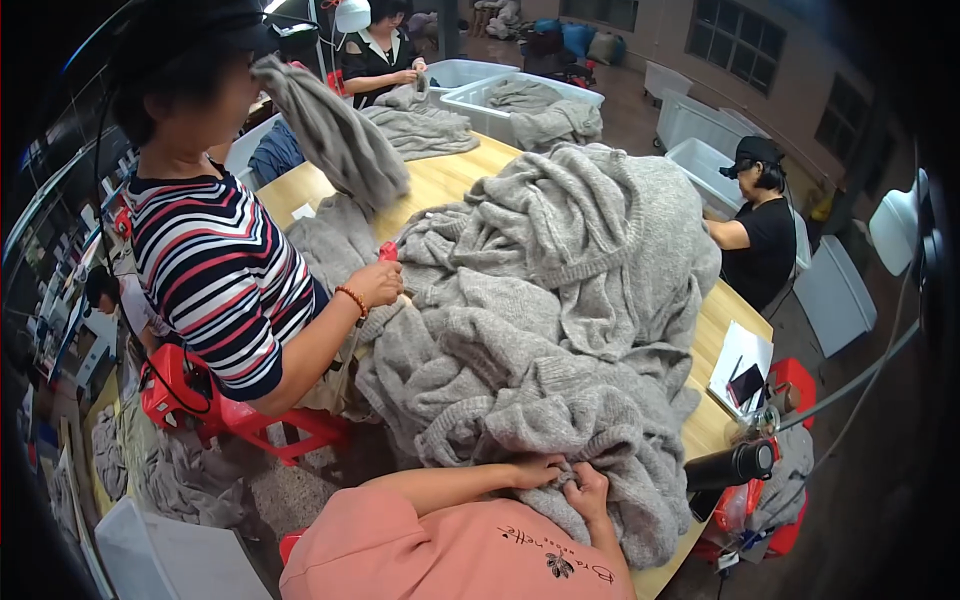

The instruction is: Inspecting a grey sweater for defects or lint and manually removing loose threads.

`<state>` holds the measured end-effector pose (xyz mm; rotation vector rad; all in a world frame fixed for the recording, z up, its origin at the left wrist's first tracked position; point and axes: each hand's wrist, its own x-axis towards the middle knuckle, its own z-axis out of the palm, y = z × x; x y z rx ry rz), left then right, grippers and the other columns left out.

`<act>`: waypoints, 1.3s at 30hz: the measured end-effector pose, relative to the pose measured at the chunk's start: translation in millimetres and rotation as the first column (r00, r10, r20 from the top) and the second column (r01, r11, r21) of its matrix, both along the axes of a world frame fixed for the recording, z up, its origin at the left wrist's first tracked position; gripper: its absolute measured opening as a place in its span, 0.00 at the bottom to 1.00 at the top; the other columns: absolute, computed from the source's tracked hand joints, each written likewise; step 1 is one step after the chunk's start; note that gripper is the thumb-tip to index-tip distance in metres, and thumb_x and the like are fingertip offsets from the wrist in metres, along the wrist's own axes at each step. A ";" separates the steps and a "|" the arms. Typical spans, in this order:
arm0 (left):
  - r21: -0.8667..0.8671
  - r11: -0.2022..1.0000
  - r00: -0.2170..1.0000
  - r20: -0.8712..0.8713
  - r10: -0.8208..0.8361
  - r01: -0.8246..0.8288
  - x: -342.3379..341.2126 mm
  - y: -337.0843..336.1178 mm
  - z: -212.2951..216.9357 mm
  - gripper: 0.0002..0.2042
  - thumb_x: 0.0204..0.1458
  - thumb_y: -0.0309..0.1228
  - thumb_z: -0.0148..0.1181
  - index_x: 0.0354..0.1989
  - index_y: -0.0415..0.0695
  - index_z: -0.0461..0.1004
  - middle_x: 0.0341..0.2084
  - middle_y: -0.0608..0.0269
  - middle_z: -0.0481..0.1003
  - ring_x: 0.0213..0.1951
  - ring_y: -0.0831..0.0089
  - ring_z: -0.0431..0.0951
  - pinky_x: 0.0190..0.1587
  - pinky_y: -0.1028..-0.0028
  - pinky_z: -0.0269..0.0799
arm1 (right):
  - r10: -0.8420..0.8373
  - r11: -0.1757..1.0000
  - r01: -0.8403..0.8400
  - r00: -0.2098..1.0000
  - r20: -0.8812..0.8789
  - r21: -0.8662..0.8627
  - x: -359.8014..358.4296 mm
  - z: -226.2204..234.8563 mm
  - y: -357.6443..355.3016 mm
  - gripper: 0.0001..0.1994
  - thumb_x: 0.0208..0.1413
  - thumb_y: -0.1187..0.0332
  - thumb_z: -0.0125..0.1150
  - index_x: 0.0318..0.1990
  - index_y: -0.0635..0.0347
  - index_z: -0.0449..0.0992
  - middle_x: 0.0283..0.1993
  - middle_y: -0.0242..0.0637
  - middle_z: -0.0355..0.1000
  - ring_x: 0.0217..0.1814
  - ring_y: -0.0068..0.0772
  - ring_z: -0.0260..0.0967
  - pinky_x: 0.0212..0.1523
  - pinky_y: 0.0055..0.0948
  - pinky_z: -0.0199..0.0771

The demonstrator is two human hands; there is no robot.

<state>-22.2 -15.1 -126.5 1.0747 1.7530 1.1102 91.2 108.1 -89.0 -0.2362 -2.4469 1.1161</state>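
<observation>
A big heap of grey knit garments (560,290) covers the near and middle part of the wooden table (480,165). At the heap's near edge, just in front of my pink shirt, my left hand (540,471) pinches a fold of a grey knit garment (630,505). Right beside it my right hand (588,491) is closed on the same fold, fingers bent and pressed together. The two hands nearly touch. Folds hide most of the fingertips, and I cannot make out which part of the garment lies between them.
Close on the left, a person in a striped top (225,270) lifts a grey garment and holds something red. Two other people sit around the table. At right lie a black bottle (730,465), papers (735,355) and a phone (745,384). White bins (520,95) stand behind; red stools (285,425) flank the table.
</observation>
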 end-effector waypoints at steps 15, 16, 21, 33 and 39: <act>-0.053 0.997 0.997 0.057 0.055 -0.052 3.4 -3.2 23.0 0.11 0.48 0.36 0.47 0.36 0.44 0.69 0.25 0.59 0.71 0.30 0.72 0.71 0.36 0.71 0.65 | -0.015 1.000 0.014 0.999 -0.043 -0.026 2.7 -2.7 -1.7 0.09 0.34 0.75 0.54 0.28 0.63 0.72 0.22 0.43 0.68 0.21 0.41 0.67 0.23 0.31 0.67; -0.050 0.997 0.997 0.035 0.066 -0.065 2.9 -3.3 22.1 0.11 0.48 0.36 0.47 0.36 0.44 0.69 0.25 0.59 0.71 0.30 0.71 0.71 0.36 0.71 0.65 | -0.008 1.000 0.008 0.998 -0.069 0.003 1.8 -4.0 -0.8 0.09 0.34 0.75 0.54 0.28 0.63 0.72 0.22 0.42 0.68 0.20 0.37 0.67 0.23 0.29 0.67; -0.044 0.997 0.998 0.014 0.062 -0.062 3.5 -3.5 13.5 0.12 0.48 0.37 0.47 0.37 0.44 0.69 0.26 0.58 0.71 0.30 0.70 0.71 0.37 0.70 0.65 | -0.013 1.000 0.012 0.997 -0.071 -0.007 2.0 -6.0 -1.4 0.09 0.34 0.74 0.54 0.29 0.63 0.72 0.21 0.42 0.68 0.20 0.37 0.67 0.23 0.29 0.67; -0.265 0.960 0.996 -0.023 0.087 -0.090 1.5 -4.6 42.2 0.16 0.48 0.43 0.48 0.43 0.50 0.69 0.32 0.56 0.74 0.35 0.64 0.74 0.40 0.69 0.66 | -0.026 1.000 0.026 0.996 -0.083 -0.006 2.8 -7.0 0.3 0.10 0.35 0.74 0.54 0.30 0.63 0.72 0.21 0.42 0.67 0.20 0.38 0.67 0.22 0.30 0.66; -0.234 0.970 0.997 0.005 0.075 -0.072 2.6 -7.2 26.2 0.17 0.48 0.42 0.47 0.45 0.50 0.68 0.33 0.56 0.73 0.36 0.65 0.73 0.41 0.69 0.65 | -0.024 0.999 0.022 0.998 -0.062 -0.029 4.9 -7.1 -2.5 0.10 0.35 0.74 0.54 0.31 0.63 0.71 0.22 0.43 0.68 0.21 0.40 0.68 0.23 0.31 0.67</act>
